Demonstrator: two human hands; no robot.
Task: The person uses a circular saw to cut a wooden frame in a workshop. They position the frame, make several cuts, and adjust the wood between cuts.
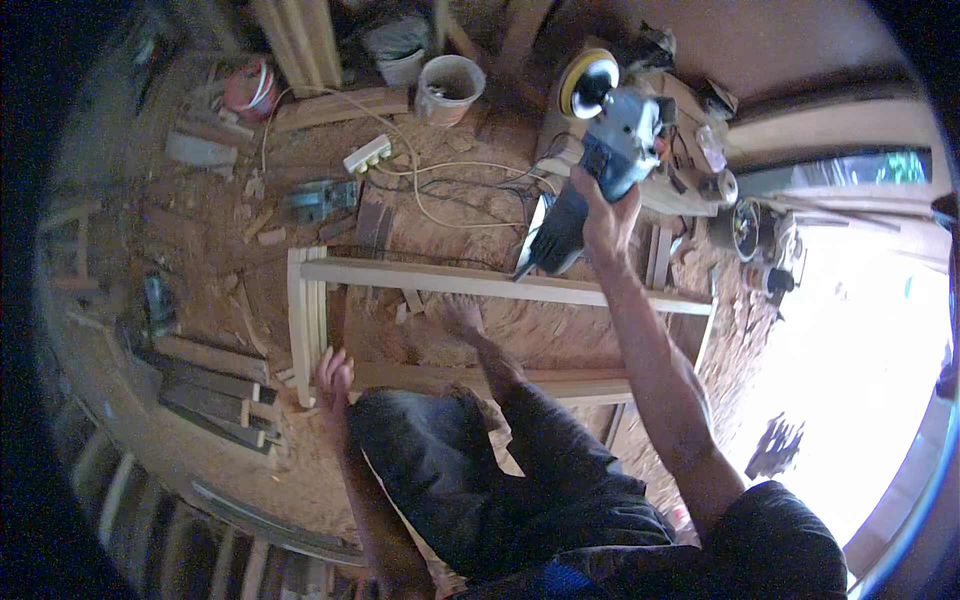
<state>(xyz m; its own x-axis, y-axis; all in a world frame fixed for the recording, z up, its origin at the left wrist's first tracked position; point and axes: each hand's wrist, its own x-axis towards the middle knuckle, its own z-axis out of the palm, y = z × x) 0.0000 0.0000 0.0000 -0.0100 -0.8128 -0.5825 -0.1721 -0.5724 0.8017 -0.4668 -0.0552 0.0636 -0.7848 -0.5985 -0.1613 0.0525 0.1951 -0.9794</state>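
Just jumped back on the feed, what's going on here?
The person's right hand grips a blue-grey power tool by its body, holding it up with its round, yellow-edged pad clear of the wood. The left hand, with nothing visible in it, is at the left end of a pale wooden frame; whether it touches the wood is unclear. One bare foot shows between the frame's long rails. Beyond lie a white power strip and cables.

One grinder [621,135], one frame [450,281], one power strip [367,154]
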